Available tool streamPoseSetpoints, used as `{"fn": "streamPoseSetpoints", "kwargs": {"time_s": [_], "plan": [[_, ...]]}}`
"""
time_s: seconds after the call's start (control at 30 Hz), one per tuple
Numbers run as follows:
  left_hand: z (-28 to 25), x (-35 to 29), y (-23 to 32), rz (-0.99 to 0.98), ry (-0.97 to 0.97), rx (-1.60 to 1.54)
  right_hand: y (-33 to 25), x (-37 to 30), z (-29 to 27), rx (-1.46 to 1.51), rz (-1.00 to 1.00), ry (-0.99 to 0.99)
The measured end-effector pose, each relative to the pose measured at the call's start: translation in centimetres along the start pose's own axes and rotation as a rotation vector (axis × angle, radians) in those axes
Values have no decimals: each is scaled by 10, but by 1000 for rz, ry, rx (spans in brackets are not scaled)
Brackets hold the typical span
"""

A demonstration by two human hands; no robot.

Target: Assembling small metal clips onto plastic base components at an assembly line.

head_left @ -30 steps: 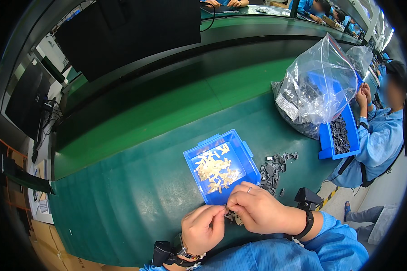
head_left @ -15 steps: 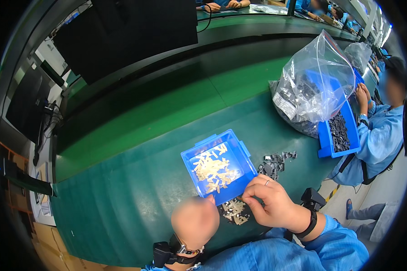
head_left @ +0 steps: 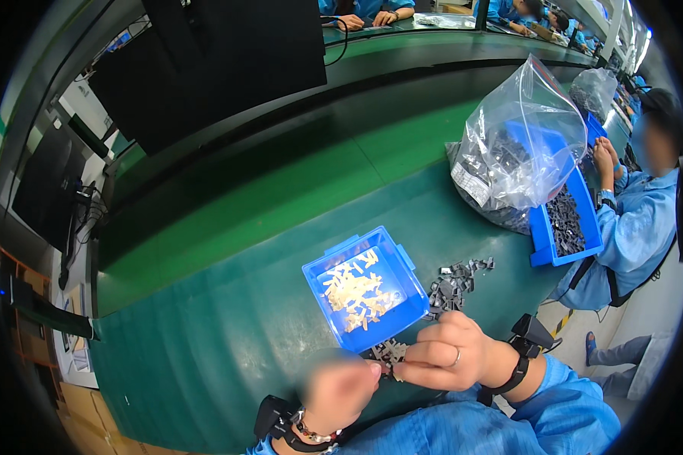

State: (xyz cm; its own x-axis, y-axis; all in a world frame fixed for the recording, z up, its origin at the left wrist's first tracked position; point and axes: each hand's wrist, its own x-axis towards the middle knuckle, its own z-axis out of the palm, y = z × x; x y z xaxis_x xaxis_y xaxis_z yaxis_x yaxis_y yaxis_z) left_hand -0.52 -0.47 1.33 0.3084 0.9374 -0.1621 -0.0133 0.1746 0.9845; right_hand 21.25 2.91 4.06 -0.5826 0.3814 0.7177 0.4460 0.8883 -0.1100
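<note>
My left hand (head_left: 343, 390) is partly blurred, curled with its thumb tip just below the near edge of a blue plastic bin (head_left: 413, 312). My right hand (head_left: 446, 355) is closed in a pinch close to the left fingertips. Something small and dark shows at the pinch, too small to make out. Beneath and between the hands lies a small pile of beige and black pieces (head_left: 389, 350), partly hidden by the fingers. Inside the bin are many small flat cream-coloured pieces (head_left: 350, 292).
Loose dark grey plastic parts (head_left: 453, 285) lie right of the bin. Farther right stand a clear plastic bag (head_left: 508, 163) of dark parts and a blue tray (head_left: 540, 246) holding black parts. A co-worker in blue (head_left: 634, 235) sits at the right. A black panel (head_left: 220, 68) overhangs the far side.
Both hands have come off the bin's near edge and moved toward me, down to the small pile. The right fingers have curled closer to the left ones.
</note>
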Motion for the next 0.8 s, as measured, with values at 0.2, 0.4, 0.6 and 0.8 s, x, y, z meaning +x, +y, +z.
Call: {"fn": "streamPoseSetpoints", "kwargs": {"time_s": [0.2, 0.4, 0.6, 0.8], "plan": [[-8, 6, -2, -153, -164, -390, -2, 2, 2, 52, -35, -71], [-3, 6, -5, -38, -7, -326, 2, 3, -2, 53, 95, -170], [3, 5, -6, 31, 28, -364, -15, -3, 15, 618, 691, 3], [5, 2, -6, 7, 9, -145, -24, -4, 15, 970, 1039, -45]]}}
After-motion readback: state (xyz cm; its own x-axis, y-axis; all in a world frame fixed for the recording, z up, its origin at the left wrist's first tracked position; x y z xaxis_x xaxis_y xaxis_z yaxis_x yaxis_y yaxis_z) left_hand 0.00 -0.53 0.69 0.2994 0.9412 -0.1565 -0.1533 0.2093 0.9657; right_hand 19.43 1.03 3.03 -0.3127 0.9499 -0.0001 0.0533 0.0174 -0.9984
